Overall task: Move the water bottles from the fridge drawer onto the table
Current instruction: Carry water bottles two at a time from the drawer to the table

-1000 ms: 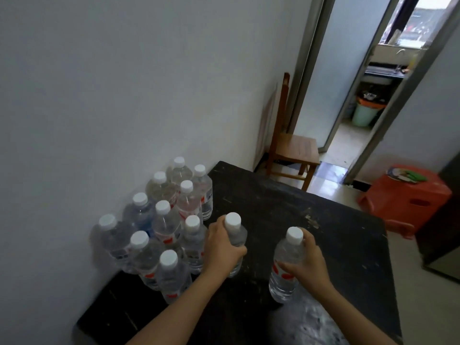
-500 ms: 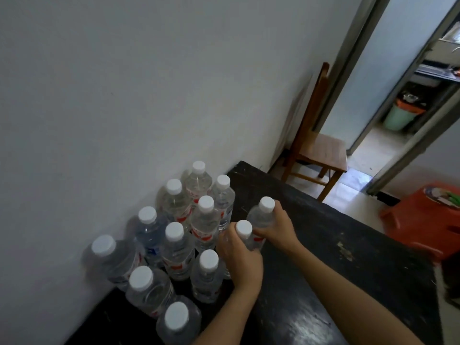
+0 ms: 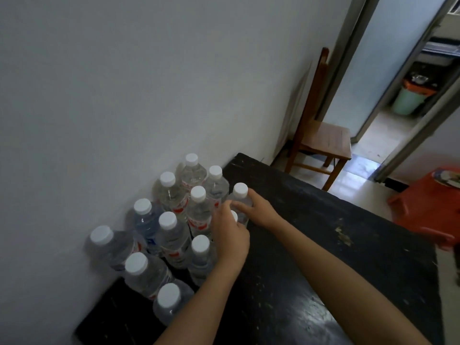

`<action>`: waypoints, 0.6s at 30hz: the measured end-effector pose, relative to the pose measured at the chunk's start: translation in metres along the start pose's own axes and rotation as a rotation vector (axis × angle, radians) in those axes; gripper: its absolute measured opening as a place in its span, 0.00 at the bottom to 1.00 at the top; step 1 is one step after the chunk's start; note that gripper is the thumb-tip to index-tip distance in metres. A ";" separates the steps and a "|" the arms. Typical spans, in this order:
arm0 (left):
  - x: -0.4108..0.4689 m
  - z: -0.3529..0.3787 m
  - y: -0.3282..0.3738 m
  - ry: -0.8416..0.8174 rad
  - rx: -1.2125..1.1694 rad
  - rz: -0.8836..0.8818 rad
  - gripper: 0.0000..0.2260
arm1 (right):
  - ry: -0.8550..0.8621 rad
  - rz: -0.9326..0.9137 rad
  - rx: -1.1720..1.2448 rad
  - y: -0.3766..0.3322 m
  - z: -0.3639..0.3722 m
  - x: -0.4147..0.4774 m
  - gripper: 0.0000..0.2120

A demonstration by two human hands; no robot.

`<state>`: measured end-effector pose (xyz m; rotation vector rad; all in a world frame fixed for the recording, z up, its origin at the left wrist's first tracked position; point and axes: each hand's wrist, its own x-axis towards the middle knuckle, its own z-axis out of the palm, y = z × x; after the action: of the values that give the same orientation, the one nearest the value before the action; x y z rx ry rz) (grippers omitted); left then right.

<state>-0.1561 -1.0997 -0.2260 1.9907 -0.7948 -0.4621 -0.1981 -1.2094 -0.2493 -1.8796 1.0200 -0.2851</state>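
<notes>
1. A person's two bare arms reach in from the lower edge of the frame, over a dark, scuffed surface (image 3: 311,245) that stands against a white wall (image 3: 124,83).
2. The hands meet close together at the centre of the frame, each gripping its own water bottle.
3. The right hand (image 3: 260,210) has its fingers curled round the shoulder of the upper bottle (image 3: 240,190), which stands upright on the surface with its white cap clear of the hand.
4. The left hand (image 3: 230,237) is wrapped round the lower bottle (image 3: 234,216), just beside the upper one. The hand hides nearly all of it, so only a sliver of white cap shows.
5. To the left of the hands, a group of ten bottles (image 3: 171,235) with white caps stands packed together on the surface along the wall. Most have red labels.
6. In the upper right of the frame, a wooden chair (image 3: 321,140) stands on the floor beyond the surface.
7. An open doorway behind it shows a green bin (image 3: 408,100).
8. An orange stool (image 3: 428,210) sits at the right edge.
</notes>
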 end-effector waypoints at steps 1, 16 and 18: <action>0.000 -0.003 0.001 -0.033 0.026 -0.007 0.20 | 0.001 0.025 0.005 -0.001 -0.003 -0.003 0.27; -0.086 -0.095 0.002 -0.202 0.043 0.298 0.20 | 0.225 0.019 -0.234 0.015 -0.053 -0.188 0.24; -0.097 -0.105 0.001 -0.221 0.077 0.328 0.19 | 0.233 0.023 -0.283 0.019 -0.056 -0.213 0.24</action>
<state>-0.1641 -0.9681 -0.1701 1.8510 -1.2696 -0.4673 -0.3732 -1.0885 -0.1898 -2.1221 1.2944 -0.3684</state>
